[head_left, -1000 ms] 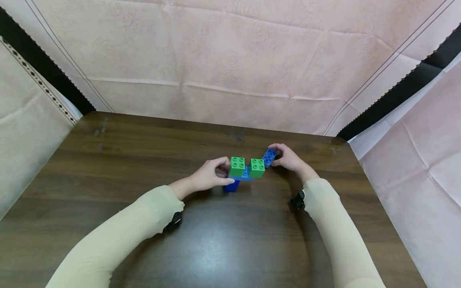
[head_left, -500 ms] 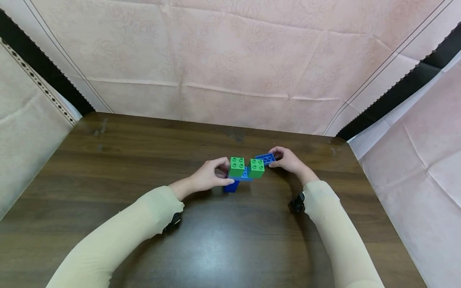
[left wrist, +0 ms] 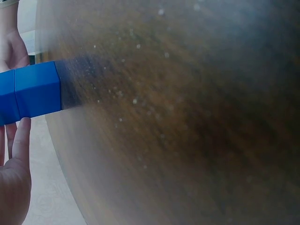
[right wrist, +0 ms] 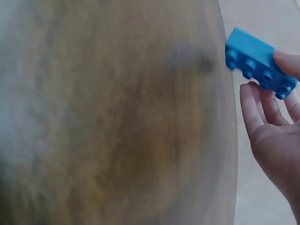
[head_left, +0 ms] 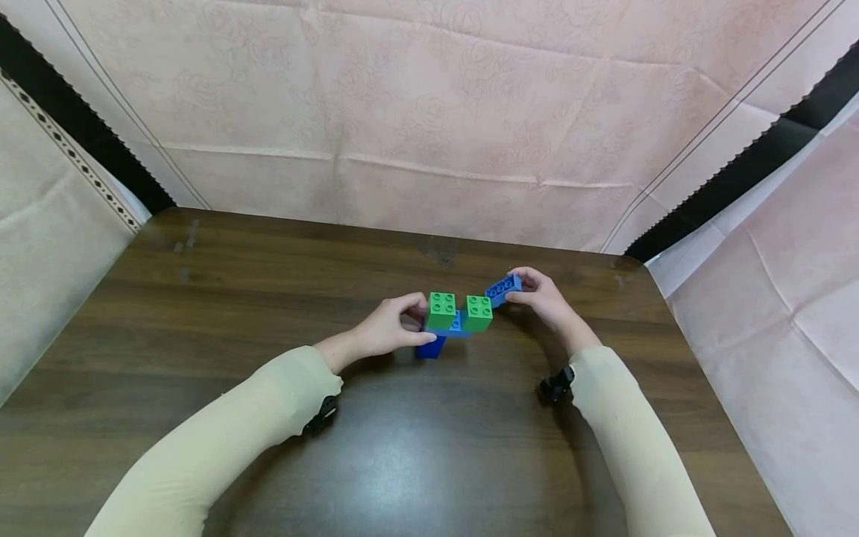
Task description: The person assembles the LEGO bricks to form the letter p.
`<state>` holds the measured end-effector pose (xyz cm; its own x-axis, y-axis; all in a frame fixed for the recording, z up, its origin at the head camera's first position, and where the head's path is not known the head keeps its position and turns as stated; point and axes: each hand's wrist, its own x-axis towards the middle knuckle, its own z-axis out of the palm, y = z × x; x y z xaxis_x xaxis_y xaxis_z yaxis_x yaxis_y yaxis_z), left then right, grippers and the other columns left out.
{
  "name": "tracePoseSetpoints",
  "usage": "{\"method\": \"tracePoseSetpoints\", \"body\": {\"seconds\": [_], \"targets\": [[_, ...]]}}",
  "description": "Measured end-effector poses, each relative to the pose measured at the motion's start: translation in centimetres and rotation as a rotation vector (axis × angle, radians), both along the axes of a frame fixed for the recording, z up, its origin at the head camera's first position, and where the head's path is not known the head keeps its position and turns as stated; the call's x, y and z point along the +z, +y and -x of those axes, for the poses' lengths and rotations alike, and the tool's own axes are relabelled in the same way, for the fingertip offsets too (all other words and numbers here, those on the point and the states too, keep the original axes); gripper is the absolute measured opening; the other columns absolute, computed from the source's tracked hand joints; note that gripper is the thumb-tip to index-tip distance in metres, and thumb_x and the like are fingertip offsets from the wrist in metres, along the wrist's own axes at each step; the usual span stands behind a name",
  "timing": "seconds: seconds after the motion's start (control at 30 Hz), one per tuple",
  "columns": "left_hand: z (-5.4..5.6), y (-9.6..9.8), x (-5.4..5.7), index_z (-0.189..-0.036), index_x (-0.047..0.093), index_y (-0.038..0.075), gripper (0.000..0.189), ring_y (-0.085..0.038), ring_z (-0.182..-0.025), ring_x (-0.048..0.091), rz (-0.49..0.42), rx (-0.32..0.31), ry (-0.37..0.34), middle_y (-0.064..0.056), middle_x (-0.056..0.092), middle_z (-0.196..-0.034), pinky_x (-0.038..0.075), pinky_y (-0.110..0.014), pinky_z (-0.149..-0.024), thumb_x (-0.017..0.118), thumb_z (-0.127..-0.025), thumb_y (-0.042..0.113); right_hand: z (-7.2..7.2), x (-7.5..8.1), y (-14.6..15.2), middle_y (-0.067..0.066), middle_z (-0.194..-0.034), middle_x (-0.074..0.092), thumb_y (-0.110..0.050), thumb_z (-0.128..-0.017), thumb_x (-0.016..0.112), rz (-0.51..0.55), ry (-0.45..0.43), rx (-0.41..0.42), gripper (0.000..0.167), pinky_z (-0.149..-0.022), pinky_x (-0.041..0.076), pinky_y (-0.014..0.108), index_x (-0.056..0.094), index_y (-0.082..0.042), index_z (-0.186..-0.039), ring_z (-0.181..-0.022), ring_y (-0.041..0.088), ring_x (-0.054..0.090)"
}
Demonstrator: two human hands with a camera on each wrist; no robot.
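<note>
My left hand (head_left: 384, 328) holds a small toy-brick build from its left side, thumb in front and fingers behind. Dark blue bricks (head_left: 431, 348) form its base on the table, also seen as blue bricks (left wrist: 37, 89) in the left wrist view. A lighter blue brick (head_left: 457, 322) lies across them, carrying two green four-stud bricks, one on the left (head_left: 442, 309) and one on the right (head_left: 478, 313). Just beyond the right green brick, my right hand (head_left: 545, 300) pinches a loose blue eight-stud brick (right wrist: 258, 61) by one end, tilted, studs partly facing me.
The brown wooden table (head_left: 282, 276) spreads around both hands. Behind it hangs a pale pink cloth (head_left: 429, 112), with more cloth at both sides. Each wrist wears a small black device, such as the right one (head_left: 555, 385).
The blue brick in my right hand swung towards level beside the right green brick, then tilted up again and moved slightly away from me. My left hand and the build stayed put.
</note>
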<state>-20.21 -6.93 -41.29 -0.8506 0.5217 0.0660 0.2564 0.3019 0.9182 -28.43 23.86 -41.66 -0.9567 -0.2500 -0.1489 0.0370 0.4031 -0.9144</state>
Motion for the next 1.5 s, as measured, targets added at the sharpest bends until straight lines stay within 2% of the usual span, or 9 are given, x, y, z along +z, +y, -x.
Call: {"method": "tracePoseSetpoints", "body": {"seconds": [0.17,0.3,0.4,0.6,0.77,0.87,1.17,1.37,1.5], "targets": [[0.0,0.0,0.0,-0.101,0.052,0.005,0.028,-0.023,-0.102,0.056,0.000,-0.001,0.006,-0.013,0.058,-0.106,0.055,-0.031,-0.083,0.071,-0.082,0.013,-0.3,0.1,-0.5,0.006,-0.109,0.054,-0.008,-0.086,0.065,-0.042,0.038,0.019,0.048,-0.078,0.046,0.020,0.047,0.001,-0.129,-0.093,0.013,0.052],[0.0,0.0,-0.1,-0.101,0.051,0.005,0.029,-0.024,-0.102,0.056,0.000,-0.001,0.001,-0.013,0.057,-0.107,0.054,-0.032,-0.084,0.071,-0.082,0.014,-1.1,1.1,-1.4,0.014,-0.111,0.053,-0.006,-0.086,0.065,-0.088,0.045,0.061,0.048,-0.078,0.044,0.023,0.047,0.003,-0.129,-0.092,0.018,0.049],[0.0,-0.1,-0.1,-0.101,0.051,0.005,0.029,-0.024,-0.103,0.056,-0.004,-0.002,-0.003,-0.014,0.057,-0.107,0.054,-0.033,-0.084,0.071,-0.083,0.014,-1.2,1.2,-1.8,0.019,-0.115,0.052,-0.004,-0.086,0.064,-0.094,0.039,0.085,0.047,-0.081,0.043,0.028,0.047,0.004,-0.128,-0.095,0.023,0.047],[0.0,-0.1,-0.1,-0.100,0.051,0.005,0.028,-0.023,-0.102,0.056,-0.008,-0.004,-0.004,-0.013,0.057,-0.106,0.054,-0.032,-0.084,0.071,-0.082,0.013,-0.7,-0.2,-1.5,0.020,-0.124,0.052,-0.008,-0.085,0.065,-0.156,0.058,0.128,0.046,-0.091,0.042,0.037,0.049,0.000,-0.128,-0.105,0.028,0.049],[0.1,-0.1,-0.1,-0.100,0.050,0.005,0.028,-0.023,-0.101,0.056,-0.007,-0.007,0.004,-0.013,0.057,-0.106,0.055,-0.032,-0.084,0.071,-0.083,0.013,-0.9,-0.9,-1.2,0.017,-0.114,0.058,-0.018,-0.082,0.070,-0.217,0.113,0.179,0.046,-0.086,0.046,0.037,0.054,-0.001,-0.122,-0.097,0.024,0.052],[0.1,-0.1,-0.1,-0.100,0.050,0.005,0.028,-0.023,-0.101,0.056,-0.005,-0.007,0.009,-0.014,0.057,-0.106,0.055,-0.032,-0.083,0.071,-0.083,0.013,-0.9,-0.9,-1.2,0.016,-0.112,0.058,-0.021,-0.082,0.071,-0.226,0.109,0.165,0.046,-0.086,0.045,0.037,0.054,-0.002,-0.121,-0.095,0.023,0.051],[0.1,0.0,-0.1,-0.101,0.050,0.005,0.029,-0.024,-0.103,0.056,-0.006,-0.008,0.004,-0.013,0.057,-0.108,0.054,-0.032,-0.084,0.071,-0.082,0.012,-0.6,-0.5,-1.1,0.020,-0.123,0.055,-0.014,-0.084,0.067,-0.263,0.036,0.067,0.056,-0.097,0.042,0.041,0.045,-0.001,-0.134,-0.109,0.028,0.050],[0.1,0.0,-0.1,-0.101,0.050,0.005,0.028,-0.024,-0.103,0.056,-0.010,-0.010,0.012,-0.014,0.057,-0.108,0.054,-0.032,-0.084,0.070,-0.083,0.012,-0.9,0.4,-1.0,0.022,-0.125,0.054,-0.012,-0.084,0.065,-0.197,0.008,0.048,0.055,-0.101,0.041,0.044,0.044,-0.001,-0.134,-0.113,0.030,0.051],[0.1,0.0,0.0,-0.101,0.050,0.005,0.029,-0.024,-0.103,0.056,-0.005,-0.009,0.004,-0.013,0.057,-0.108,0.054,-0.033,-0.084,0.071,-0.083,0.012,-1.4,1.0,-1.0,0.021,-0.125,0.054,-0.012,-0.086,0.064,-0.172,0.010,0.053,0.051,-0.098,0.043,0.041,0.045,-0.001,-0.133,-0.111,0.028,0.051]]}}
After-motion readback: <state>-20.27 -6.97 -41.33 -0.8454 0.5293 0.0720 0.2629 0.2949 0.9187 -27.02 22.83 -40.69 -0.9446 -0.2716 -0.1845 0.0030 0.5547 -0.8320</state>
